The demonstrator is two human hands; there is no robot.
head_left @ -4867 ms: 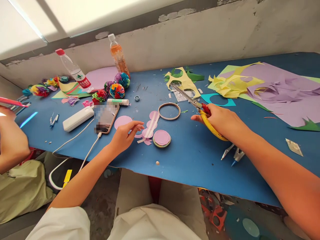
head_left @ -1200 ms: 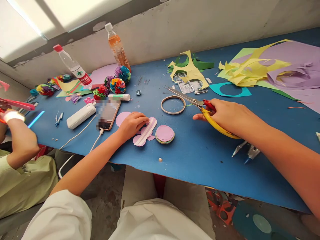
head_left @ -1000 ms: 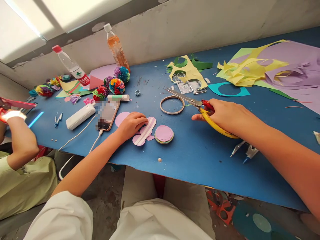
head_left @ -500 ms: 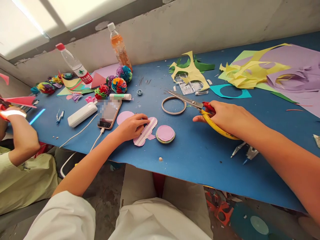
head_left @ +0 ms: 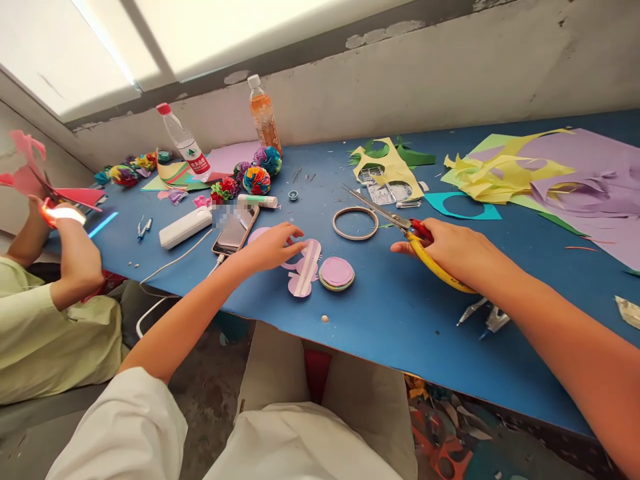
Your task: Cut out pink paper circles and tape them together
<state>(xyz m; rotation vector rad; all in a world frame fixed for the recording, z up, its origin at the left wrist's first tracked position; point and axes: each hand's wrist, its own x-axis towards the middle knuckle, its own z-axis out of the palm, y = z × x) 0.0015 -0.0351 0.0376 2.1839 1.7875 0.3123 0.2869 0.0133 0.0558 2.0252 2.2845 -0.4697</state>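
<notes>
My left hand [head_left: 277, 247] is just left of a lilac paper cut-out [head_left: 306, 270] with rounded lobes and a pale strip along it. Its thumb and fingers are apart, and nothing shows between them; whether the fingertips touch the paper I cannot tell. Partly behind that hand lies a lilac paper circle [head_left: 257, 233]. A small stack of paper circles [head_left: 337, 273], lilac on top, sits to the right of the cut-out. My right hand [head_left: 447, 250] grips scissors [head_left: 420, 252] with yellow and red handles, their blades pointing up and left, near a roll of tape [head_left: 355, 223].
A phone [head_left: 235, 233], a white power bank [head_left: 185, 228] with a cable and a glue stick [head_left: 257, 201] lie left. Behind stand two bottles [head_left: 189, 150] and paper flowers [head_left: 257, 180]. Compasses [head_left: 493, 321] and paper scraps [head_left: 500, 173] lie right. Another person's arm [head_left: 75, 247] is far left.
My left hand has drawn back from the cut-out, which now lies more upright and uncovered. The right hand still holds the scissors. The view has shifted, and the neighbour's red paper shows more.
</notes>
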